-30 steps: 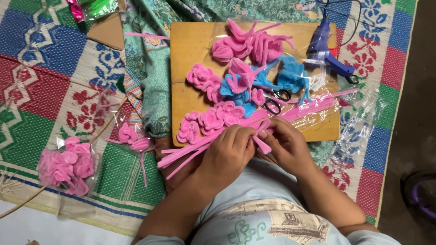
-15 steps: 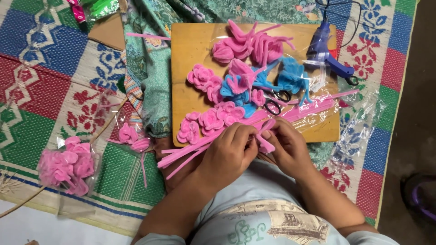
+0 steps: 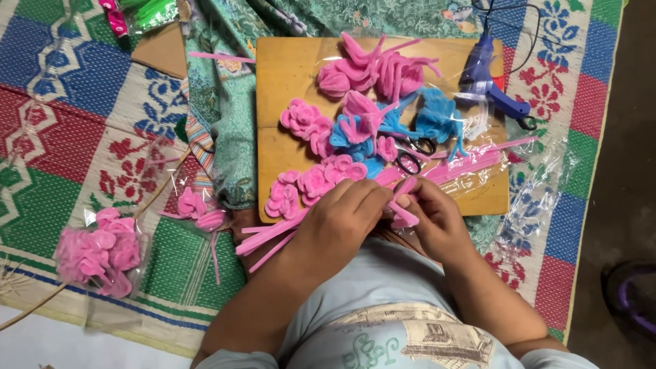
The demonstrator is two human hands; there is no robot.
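Both hands are meeting over the near edge of the wooden board [image 3: 273, 75] — the left hand [image 3: 342, 219] and right hand [image 3: 434, 219] are each pinching pink pipe cleaners [image 3: 404, 193] in a tight grip. Pink flowers [image 3: 314, 181] and scissors [image 3: 413, 154] are lying just beyond them.

Both hands [image 3: 383, 219] on pink pipe cleaners [image 3: 403, 205]

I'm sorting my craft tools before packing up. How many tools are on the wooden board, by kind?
Glue gun: 1
Scissors: 1
Total on the wooden board: 2
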